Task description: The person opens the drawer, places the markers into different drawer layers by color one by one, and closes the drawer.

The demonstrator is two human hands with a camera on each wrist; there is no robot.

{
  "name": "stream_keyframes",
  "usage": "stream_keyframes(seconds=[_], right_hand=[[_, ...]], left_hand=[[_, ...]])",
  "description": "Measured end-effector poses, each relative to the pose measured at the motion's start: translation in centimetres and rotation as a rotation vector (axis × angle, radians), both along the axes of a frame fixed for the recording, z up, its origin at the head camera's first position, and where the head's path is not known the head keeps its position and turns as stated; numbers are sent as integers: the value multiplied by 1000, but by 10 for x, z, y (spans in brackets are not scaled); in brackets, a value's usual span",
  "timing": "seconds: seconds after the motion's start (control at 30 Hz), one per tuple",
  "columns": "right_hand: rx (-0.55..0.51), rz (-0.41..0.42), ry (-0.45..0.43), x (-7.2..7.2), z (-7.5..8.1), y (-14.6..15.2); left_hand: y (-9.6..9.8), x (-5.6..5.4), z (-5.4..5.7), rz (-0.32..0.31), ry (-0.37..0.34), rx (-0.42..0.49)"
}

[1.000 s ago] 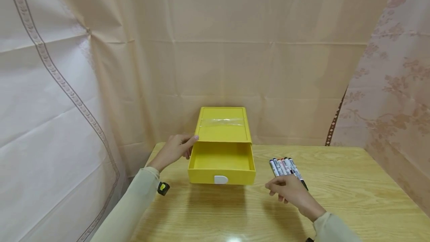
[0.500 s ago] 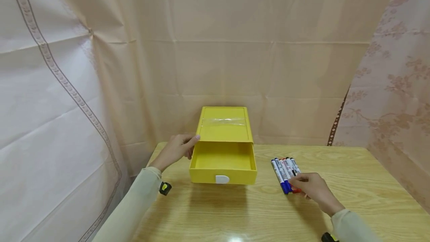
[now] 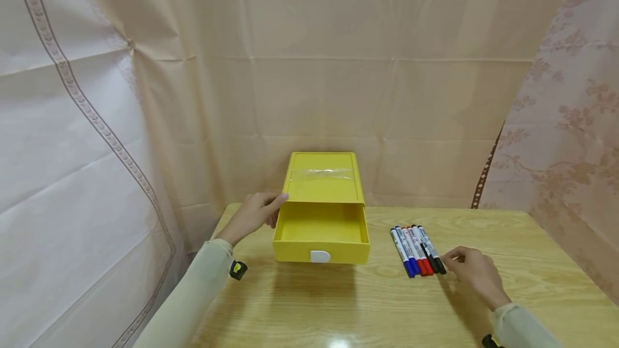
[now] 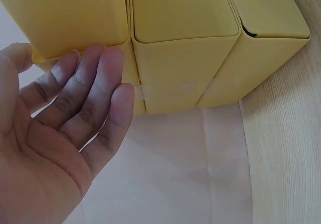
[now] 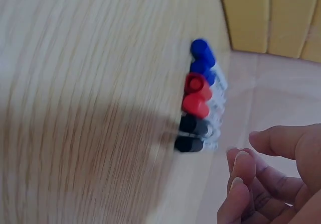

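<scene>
A yellow box (image 3: 325,179) with its drawer (image 3: 295,254) pulled out stands on the wooden table. My left hand (image 3: 253,214) rests against its left side, thumb at the top front corner. In the left wrist view the fingers (image 4: 113,71) lie loosely along the box's side. Several whiteboard markers lie side by side right of the box: blue-capped markers (image 3: 401,248), red-capped markers (image 3: 420,262) and black-capped markers (image 3: 432,254), caps toward me. My right hand (image 3: 476,273) hovers just right of the black caps, fingers loosely bent, thumb apart from the fingertips, nothing between them.
A white tab handle (image 3: 320,256) sits on the drawer's front, and clear tape (image 3: 323,174) crosses the box top. Beige cloth (image 3: 319,69) hangs behind the table (image 3: 387,310), with patterned cloth (image 3: 580,149) at the right.
My right hand has moved rightward along the caps, from left of the markers to beyond the black ones, uncovering them all. The black markers now lie close beside the red ones. The left hand stays put.
</scene>
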State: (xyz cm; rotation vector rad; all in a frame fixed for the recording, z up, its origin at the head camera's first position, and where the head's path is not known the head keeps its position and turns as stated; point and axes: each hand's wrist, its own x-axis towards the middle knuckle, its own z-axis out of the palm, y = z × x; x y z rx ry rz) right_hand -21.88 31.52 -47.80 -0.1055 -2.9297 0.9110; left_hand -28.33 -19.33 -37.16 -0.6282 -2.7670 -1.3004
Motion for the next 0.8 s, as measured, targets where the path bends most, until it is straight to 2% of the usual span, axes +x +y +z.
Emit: stream_keyframes(seconds=[0.17, 0.47, 0.8], right_hand=[[87, -5, -3, -5, -3, 6], [121, -7, -80, -12, -15, 12], [112, -7, -170, -13, -21, 9]], left_hand=[[-1, 0, 0, 1, 2, -6], [1, 1, 4, -20, 3, -5], [-1, 1, 1, -13, -8, 5]])
